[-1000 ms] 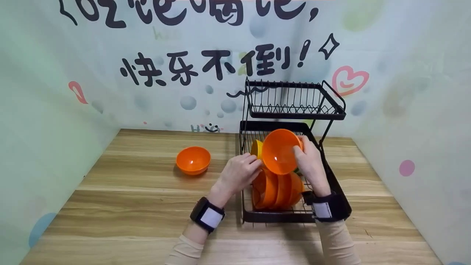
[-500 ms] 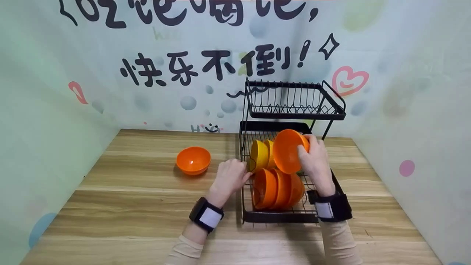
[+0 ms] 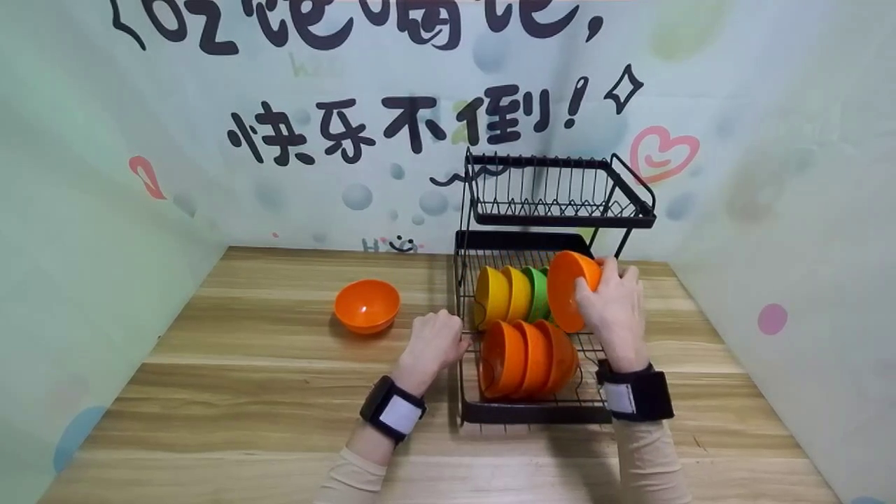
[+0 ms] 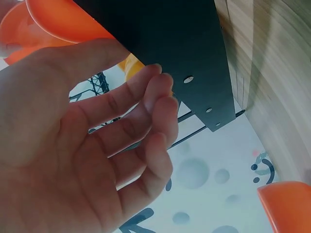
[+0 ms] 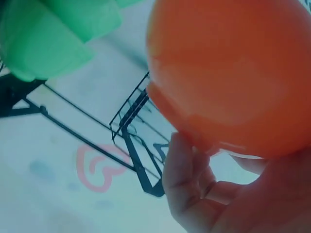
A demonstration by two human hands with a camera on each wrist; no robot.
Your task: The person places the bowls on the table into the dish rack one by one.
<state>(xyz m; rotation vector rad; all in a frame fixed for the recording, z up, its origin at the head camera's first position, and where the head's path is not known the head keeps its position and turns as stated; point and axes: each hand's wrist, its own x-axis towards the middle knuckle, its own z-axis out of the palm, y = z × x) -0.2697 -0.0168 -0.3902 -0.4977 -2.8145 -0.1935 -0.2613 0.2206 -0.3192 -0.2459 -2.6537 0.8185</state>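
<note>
My right hand holds an orange bowl by its rim and base, tilted on its side over the right of the rack's lower tier. In the right wrist view the bowl's rounded outside fills the upper right, fingers at its base. My left hand is at the left rim of the black dish rack; in the left wrist view its thumb goes behind the dark side panel, curled fingers in front. Yellow bowls and green bowls stand on edge behind a row of orange bowls.
Another orange bowl sits upright on the wooden table, left of the rack. The rack's upper tier overhangs the back of the lower one. A printed backdrop stands behind the table.
My right hand has carried the orange bowl to the right and turned it more on its side, uncovering the yellow and green bowls. My left hand has drawn back left to the rack's rim.
</note>
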